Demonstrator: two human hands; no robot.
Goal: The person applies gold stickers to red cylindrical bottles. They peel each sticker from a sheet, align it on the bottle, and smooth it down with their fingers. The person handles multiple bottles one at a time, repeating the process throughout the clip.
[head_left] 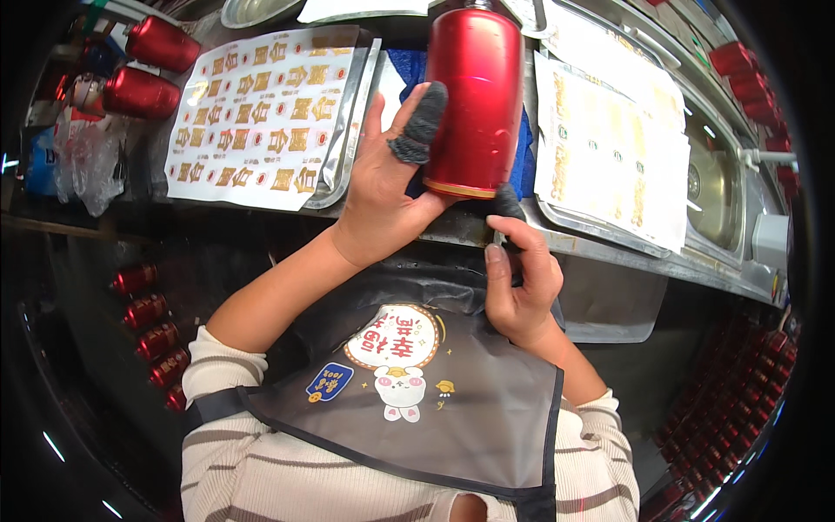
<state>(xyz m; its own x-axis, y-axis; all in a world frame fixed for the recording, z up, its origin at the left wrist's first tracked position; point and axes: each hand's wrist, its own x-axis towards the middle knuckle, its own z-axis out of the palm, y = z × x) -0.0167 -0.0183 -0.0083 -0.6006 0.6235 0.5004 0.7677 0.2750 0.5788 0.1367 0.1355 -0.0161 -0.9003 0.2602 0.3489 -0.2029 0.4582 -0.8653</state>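
While its top is cut off at the frame edge, red bottle (pixel 474 96) gripped by left hand (pixel 387 187), contents unseen, right hand (pixel 520 283) curled narrow below, pinching something hidden, sticker sheet (pixel 261 113) in tray (pixel 357 122).

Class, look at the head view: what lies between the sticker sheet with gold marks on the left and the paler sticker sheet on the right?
In the head view, the red bottle, held by the left hand, lies between the gold-marked sheet and the paler sheet.

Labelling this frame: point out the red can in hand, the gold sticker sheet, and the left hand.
red can (pixel 474 96), head view, middle of its body
sticker sheet (pixel 261 113), head view, centre of the sheet
left hand (pixel 387 187), head view, back of the hand
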